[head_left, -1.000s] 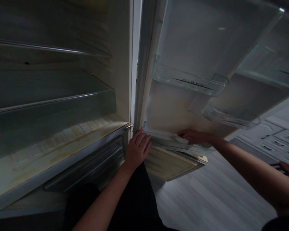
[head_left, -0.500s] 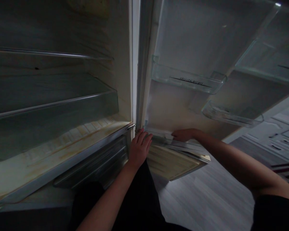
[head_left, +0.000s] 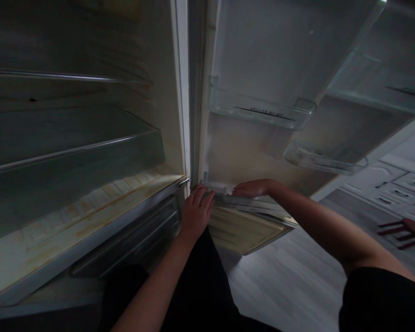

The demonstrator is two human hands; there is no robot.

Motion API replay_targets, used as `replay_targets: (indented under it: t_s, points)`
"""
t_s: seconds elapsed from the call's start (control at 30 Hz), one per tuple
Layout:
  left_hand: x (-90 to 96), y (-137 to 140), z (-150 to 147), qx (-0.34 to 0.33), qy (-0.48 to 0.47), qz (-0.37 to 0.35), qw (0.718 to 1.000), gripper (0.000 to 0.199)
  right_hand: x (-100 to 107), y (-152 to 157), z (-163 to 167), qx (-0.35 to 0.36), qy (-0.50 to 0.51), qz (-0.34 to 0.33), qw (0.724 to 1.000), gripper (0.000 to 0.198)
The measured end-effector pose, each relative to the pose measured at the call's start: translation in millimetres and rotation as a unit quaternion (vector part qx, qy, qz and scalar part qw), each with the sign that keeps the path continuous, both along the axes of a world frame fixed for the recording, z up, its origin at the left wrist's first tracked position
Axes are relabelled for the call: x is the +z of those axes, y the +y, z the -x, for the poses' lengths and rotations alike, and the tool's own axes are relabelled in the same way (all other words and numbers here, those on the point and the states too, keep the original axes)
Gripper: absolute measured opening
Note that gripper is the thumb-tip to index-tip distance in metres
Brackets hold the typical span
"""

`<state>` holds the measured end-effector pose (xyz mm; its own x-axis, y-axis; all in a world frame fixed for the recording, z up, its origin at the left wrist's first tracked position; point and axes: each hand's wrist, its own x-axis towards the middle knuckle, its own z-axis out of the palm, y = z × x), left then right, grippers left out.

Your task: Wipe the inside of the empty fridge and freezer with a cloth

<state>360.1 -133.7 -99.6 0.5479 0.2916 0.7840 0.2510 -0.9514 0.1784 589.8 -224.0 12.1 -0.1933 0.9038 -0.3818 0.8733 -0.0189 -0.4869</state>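
An upper fridge door (head_left: 263, 50) stands open on the right, with a clear bottom door shelf (head_left: 252, 203) at its lower edge. My left hand (head_left: 196, 210) lies at the hinge-side corner of that shelf, its fingers stretched out and slightly apart. Inside the shelf is my right hand (head_left: 253, 188), fingers together and pointing left. A small pale bit shows at its fingertips, too dim to name. Close to my left fingers is the metal hinge (head_left: 183, 182).
To the left is the fridge compartment with a clear drawer (head_left: 124, 147) and a stained floor (head_left: 90, 207). A lower door (head_left: 249, 230) stands open beneath the upper one. White cabinets (head_left: 390, 184) and a red stool (head_left: 404, 230) are at the right.
My right hand has slid left along the bottom door shelf, closer to my left hand. My left hand stays at the corner. The view has shifted slightly right.
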Motion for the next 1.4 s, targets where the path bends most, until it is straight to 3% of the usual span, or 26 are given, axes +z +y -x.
replay_targets:
  t_s: [0.1,0.2,0.27,0.33,0.4,0.47,0.53,0.63,0.7,0.8,0.9,1.0,1.07,1.23,1.3,1.4]
  points:
    - [-0.5,0.5,-1.0,-0.006,-0.001,0.002,1.0,0.029,9.6,-59.9,-34.8,-0.064,-0.051,0.078,0.994,0.038]
    - [-0.1,0.6,-1.4,-0.009,-0.002,0.014,1.0,0.03,13.2,-112.0,-64.2,-0.125,-0.147,0.106,0.975,0.027]
    - [1.2,-0.4,-0.1,-0.018,-0.002,0.034,0.999,0.031,17.9,-132.3,-68.9,-0.169,-0.211,0.099,0.958,0.022]
    - [2.6,-3.1,2.3,-0.044,-0.009,0.072,0.996,0.036,25.3,-136.7,-55.1,-0.23,-0.247,0.016,0.941,0.027]
    - [2.0,-7.3,5.1,-0.089,-0.036,0.137,0.986,0.04,31.1,-125.9,-23.0,-0.245,-0.228,-0.149,0.93,0.036]
    - [-3.1,-11.8,7.7,-0.128,-0.103,0.235,0.958,0.037,30.2,-103.9,20.6,-0.183,-0.167,-0.32,0.914,0.037]
    - [-14.1,-14.0,10.6,-0.137,-0.197,0.343,0.908,0.032,22.3,-75.8,64.4,-0.129,-0.15,-0.389,0.9,0.034]
    - [-38.5,-8.5,21.3,-0.124,-0.282,0.481,0.821,0.033,7.7,-34.1,109.1,-0.013,-0.173,-0.328,0.929,0.039]
    - [-55.2,-0.4,34.8,-0.117,-0.296,0.55,0.772,0.037,1.9,-12.2,120.4,0.019,-0.171,-0.271,0.947,0.05]
    - [-73.4,10.5,57.9,-0.088,-0.308,0.606,0.728,0.046,-4.5,11.1,122.8,-0.077,-0.182,-0.236,0.951,0.059]
    - [-80.9,13.4,70.2,-0.055,-0.316,0.616,0.719,0.048,-15.9,26.3,129.2,-0.2,-0.269,-0.205,0.92,0.065]
    - [-76.1,9.4,65.9,-0.049,-0.306,0.597,0.74,0.043,-27.4,32.7,140.9,-0.241,-0.329,-0.194,0.892,0.051]
    - [-64.3,5.0,57.3,-0.049,-0.287,0.544,0.787,0.036,-29.5,31.0,144.1,-0.238,-0.332,-0.197,0.891,0.038]
    - [-17.8,-6.0,33.7,-0.093,-0.176,0.278,0.94,0.031,-17.6,5.2,120.9,-0.187,-0.331,-0.159,0.911,0.033]
    - [-4.0,-9.3,25.2,-0.11,-0.094,0.18,0.973,0.041,-14.0,-12.2,102.7,-0.181,-0.334,-0.126,0.916,0.038]
    - [4.2,-12.2,14.7,-0.088,0.019,0.092,0.992,0.055,-15.4,-42.1,68.6,-0.184,-0.354,-0.099,0.912,0.044]
